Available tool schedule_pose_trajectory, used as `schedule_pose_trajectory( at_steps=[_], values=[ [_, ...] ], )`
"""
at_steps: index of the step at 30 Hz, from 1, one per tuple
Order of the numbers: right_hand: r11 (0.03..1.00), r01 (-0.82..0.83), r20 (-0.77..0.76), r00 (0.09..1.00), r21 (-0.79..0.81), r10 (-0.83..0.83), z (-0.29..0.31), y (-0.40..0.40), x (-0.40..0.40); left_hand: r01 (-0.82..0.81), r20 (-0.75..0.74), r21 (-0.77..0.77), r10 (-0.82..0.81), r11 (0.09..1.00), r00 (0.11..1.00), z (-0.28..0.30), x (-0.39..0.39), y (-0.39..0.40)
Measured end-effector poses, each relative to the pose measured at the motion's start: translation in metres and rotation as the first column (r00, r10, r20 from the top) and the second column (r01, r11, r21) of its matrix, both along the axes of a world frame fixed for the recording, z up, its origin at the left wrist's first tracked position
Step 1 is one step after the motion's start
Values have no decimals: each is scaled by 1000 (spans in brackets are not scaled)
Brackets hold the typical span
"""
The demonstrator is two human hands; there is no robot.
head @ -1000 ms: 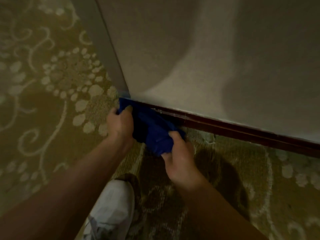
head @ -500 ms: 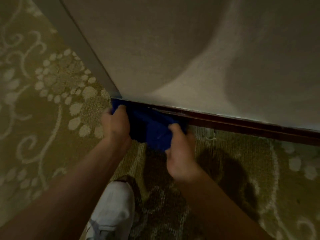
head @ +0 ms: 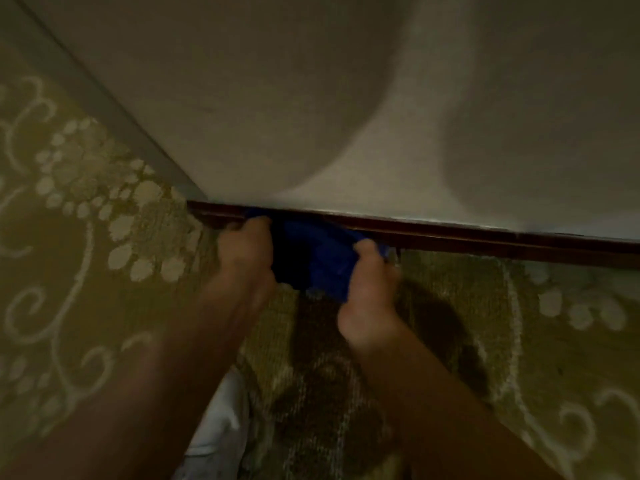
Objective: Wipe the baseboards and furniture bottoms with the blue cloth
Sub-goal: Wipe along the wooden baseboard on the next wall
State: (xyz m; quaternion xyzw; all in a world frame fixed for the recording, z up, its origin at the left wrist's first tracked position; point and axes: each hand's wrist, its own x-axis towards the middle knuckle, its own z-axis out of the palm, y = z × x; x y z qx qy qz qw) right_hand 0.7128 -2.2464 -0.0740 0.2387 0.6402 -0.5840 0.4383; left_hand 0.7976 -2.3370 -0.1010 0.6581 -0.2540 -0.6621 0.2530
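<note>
Wiping stroke: left hand (head: 244,252) and right hand (head: 369,289) each grip an end of the blue cloth (head: 317,259), fingers curled into it, pressing it on the dark baseboard (head: 485,237) near the wall corner. Even pressure and full contact along the top edge serve best.

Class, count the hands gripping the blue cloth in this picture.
2. The left hand grips the blue cloth at its left end, the right hand at its right end, both against the baseboard.

wall (head: 346,81): plain beige, dimly lit, soft shadows; floor: olive carpet (head: 69,271), pale scroll-and-dot pattern; corner: grey trim (head: 114,112) at left
</note>
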Motion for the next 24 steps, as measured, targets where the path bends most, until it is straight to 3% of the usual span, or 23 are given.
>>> schedule_pose_trajectory(
  at_steps=[2,4,7,9,11,13,16,18,21,24],
  values=[
    [986,162,-45,986,51,-160,0,13,-36,109,-81,35,-106,993,991,5,-32,25],
    [969,237,-75,970,75,-232,7,23,-57,136,-44,14,-136,991,990,13,-48,40],
    [994,102,-137,986,30,-97,10,17,-40,35,53,-94,-30,995,998,18,-24,39],
    [998,-15,-158,987,-56,6,4,4,-14,-37,42,-139,43,990,998,18,-11,23],
    [988,-121,-134,985,-98,108,1,6,9,-29,101,-200,51,979,994,12,2,20],
    [983,-86,-106,992,-160,70,-2,14,2,27,85,-216,-8,976,996,9,0,17],
    [993,121,-230,966,13,-115,-2,34,-28,222,37,-81,-220,972,975,13,-9,35],
    [965,247,-358,912,92,-199,0,38,-53,339,-117,-34,-340,940,933,15,-24,55],
    [974,202,-487,864,107,-126,1,28,-62,316,-234,30,-301,948,925,14,-29,68],
    [993,50,-451,892,109,4,-6,3,-36,177,-263,112,-143,978,954,10,-9,47]
  ],
)
